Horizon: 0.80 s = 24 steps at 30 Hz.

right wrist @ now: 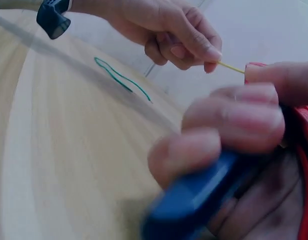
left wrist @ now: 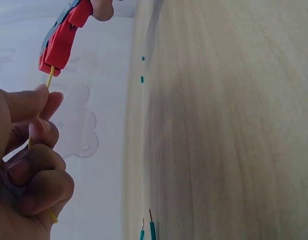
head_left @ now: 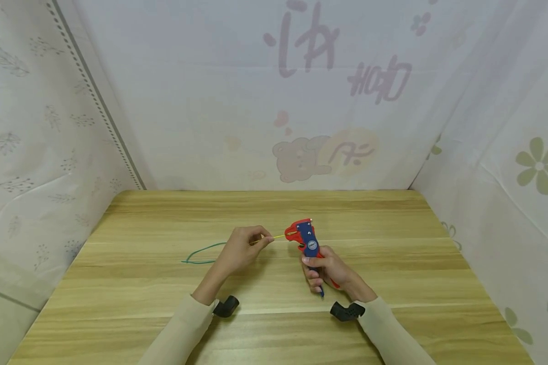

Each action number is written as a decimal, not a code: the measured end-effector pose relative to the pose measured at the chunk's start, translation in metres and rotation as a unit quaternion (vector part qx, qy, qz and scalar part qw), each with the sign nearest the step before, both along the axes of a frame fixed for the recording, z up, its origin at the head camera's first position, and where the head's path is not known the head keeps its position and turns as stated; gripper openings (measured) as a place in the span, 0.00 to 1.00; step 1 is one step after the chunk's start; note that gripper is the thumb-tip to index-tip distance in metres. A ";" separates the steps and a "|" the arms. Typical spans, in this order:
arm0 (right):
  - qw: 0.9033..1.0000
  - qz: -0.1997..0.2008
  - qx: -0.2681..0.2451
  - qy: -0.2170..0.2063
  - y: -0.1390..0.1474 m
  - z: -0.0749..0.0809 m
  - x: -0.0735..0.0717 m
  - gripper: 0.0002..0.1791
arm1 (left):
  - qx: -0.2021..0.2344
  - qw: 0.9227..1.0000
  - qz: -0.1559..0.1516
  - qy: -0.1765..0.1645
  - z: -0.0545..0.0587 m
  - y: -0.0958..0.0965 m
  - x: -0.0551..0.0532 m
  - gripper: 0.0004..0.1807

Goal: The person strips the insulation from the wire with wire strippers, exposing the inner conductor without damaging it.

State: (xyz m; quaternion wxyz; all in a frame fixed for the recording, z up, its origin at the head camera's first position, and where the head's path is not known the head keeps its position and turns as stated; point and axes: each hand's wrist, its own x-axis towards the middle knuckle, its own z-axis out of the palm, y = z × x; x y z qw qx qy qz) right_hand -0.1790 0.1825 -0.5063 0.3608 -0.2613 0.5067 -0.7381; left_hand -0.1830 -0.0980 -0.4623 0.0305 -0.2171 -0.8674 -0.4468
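Observation:
My left hand [head_left: 243, 249] pinches a thin yellow wire [head_left: 278, 236] between thumb and fingertips. From there the wire runs right, its end inside the red head of a wire stripper [head_left: 308, 237]. The right hand [head_left: 331, 268] grips the blue and red handles of this tool, held above the table with its head up. In the left wrist view, the yellow wire [left wrist: 50, 76] enters the red jaws, and part of it passes behind the curled left fingers. Right fingers [right wrist: 234, 117] wrap the blue handle in the right wrist view.
A green wire [head_left: 198, 262] lies bent in a loop on the wooden table [head_left: 164, 213], left of the left hand. Its two ends [left wrist: 153, 231] show bare metal. Two small green bits [left wrist: 142, 79] lie on the tabletop. Patterned white cloth [head_left: 201, 101] hangs around the table.

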 end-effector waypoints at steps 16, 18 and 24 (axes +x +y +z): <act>1.000 0.010 0.009 0.017 0.000 -0.002 -0.003 0.06 | 0.014 0.999 0.009 0.029 -0.004 0.001 -0.001 0.05; 1.000 0.013 0.008 0.019 0.000 -0.002 -0.003 0.07 | 0.018 0.999 0.010 0.029 -0.004 0.001 -0.001 0.05; 1.000 0.017 0.006 0.023 0.000 -0.002 -0.003 0.09 | 0.024 0.999 0.009 0.032 -0.004 0.001 -0.001 0.05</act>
